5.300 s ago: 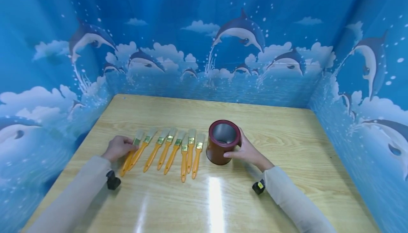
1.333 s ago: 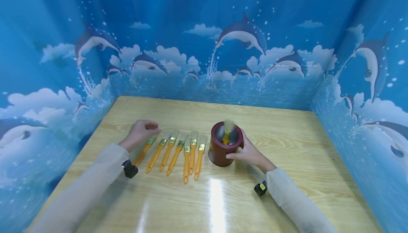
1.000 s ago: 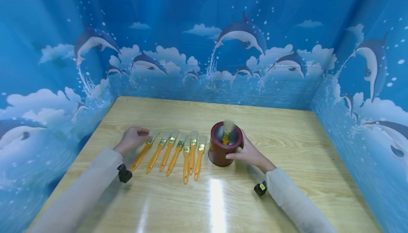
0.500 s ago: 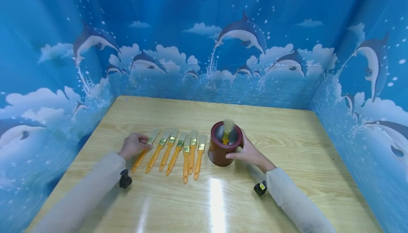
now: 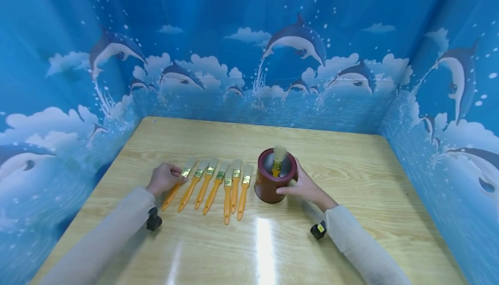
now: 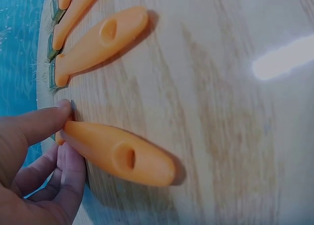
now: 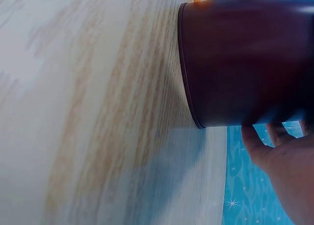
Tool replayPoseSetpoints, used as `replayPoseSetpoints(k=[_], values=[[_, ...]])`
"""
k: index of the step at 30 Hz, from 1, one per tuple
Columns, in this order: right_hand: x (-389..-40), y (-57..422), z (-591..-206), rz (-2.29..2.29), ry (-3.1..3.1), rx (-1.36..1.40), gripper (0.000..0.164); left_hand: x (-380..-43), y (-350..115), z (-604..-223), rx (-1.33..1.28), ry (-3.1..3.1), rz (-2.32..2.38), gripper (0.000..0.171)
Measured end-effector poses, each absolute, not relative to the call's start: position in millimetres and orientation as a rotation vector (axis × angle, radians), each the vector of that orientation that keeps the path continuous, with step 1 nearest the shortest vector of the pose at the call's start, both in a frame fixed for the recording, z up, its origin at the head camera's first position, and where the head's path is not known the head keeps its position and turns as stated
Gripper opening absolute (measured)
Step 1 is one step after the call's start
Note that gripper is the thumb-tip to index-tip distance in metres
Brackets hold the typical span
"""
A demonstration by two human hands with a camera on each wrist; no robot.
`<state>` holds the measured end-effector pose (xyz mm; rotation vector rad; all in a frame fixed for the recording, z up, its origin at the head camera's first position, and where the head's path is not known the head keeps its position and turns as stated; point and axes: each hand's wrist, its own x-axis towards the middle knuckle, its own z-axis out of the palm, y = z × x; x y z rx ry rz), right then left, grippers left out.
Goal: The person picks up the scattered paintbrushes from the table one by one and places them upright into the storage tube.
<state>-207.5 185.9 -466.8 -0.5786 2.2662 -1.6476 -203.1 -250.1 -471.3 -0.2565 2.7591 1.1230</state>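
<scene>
With thumb and fingers, my left hand (image 5: pixel 163 178) pinches the leftmost paintbrush (image 5: pixel 171 196) around its metal band. This brush has pale bristles pointing away from me. In the left wrist view its orange handle (image 6: pixel 122 154) extends out past the fingertips, close over the wood. My right hand (image 5: pixel 306 187) grips the right side of a brown-red can (image 5: pixel 269 192), which stands upright on the table. One paintbrush (image 5: pixel 279 157) stands inside the can, bristles up, its lower handle hidden. The right wrist view shows the can's dark side (image 7: pixel 245 63) with fingertips against it.
Several more paintbrushes (image 5: pixel 211 194) lie in a row on the wooden table (image 5: pixel 331 250) between my left hand and the can. Some lie close together. A blue dolphin curtain (image 5: pixel 218 103) encloses the back and sides.
A brush that lay at the far left now stands in the can. My left hand came back and lowered onto the leftmost remaining brush, pinching it. The right hand stays on the can.
</scene>
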Motion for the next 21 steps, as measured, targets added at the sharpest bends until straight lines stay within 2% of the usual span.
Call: replayPoseSetpoints(k=[9, 21], values=[[-209.0, 185.8, -466.9, -1.633, 2.265, -0.553, 0.111, -201.4, -251.2, -466.9, -0.261, 2.733, 1.102, 0.035], [-206.0, 185.2, -463.7, -1.646, 2.271, -0.584, 0.105, -204.4, -256.4, -456.2, -0.201, 2.718, 1.094, 0.032]])
